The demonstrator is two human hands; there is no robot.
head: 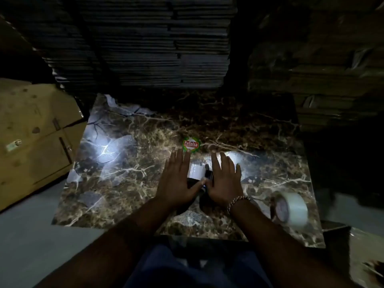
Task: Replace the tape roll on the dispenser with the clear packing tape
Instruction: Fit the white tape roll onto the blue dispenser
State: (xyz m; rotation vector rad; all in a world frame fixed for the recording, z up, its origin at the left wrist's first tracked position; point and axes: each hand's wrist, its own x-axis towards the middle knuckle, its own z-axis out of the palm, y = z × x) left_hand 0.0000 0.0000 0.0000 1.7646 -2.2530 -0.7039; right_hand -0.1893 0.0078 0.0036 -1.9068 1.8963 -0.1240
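A dark tape dispenser (208, 176) lies on the marble-patterned slab (128, 175), mostly hidden under my hands. A pale tape roll (196, 170) sits on it and shows between my hands. My left hand (176, 180) hovers flat over the dispenser's left side, fingers spread and holding nothing. My right hand (225, 179) is spread flat over its right side, a beaded bracelet on the wrist. A separate roll of clear packing tape (291, 209) stands on edge near the slab's front right corner, apart from both hands.
A round red-and-green sticker (191, 144) lies just beyond my fingertips. A cardboard box (31, 138) stands at the left. Stacks of flattened cartons (149, 42) rise behind the slab and at the right. The scene is dim, with a bright glare spot left of centre.
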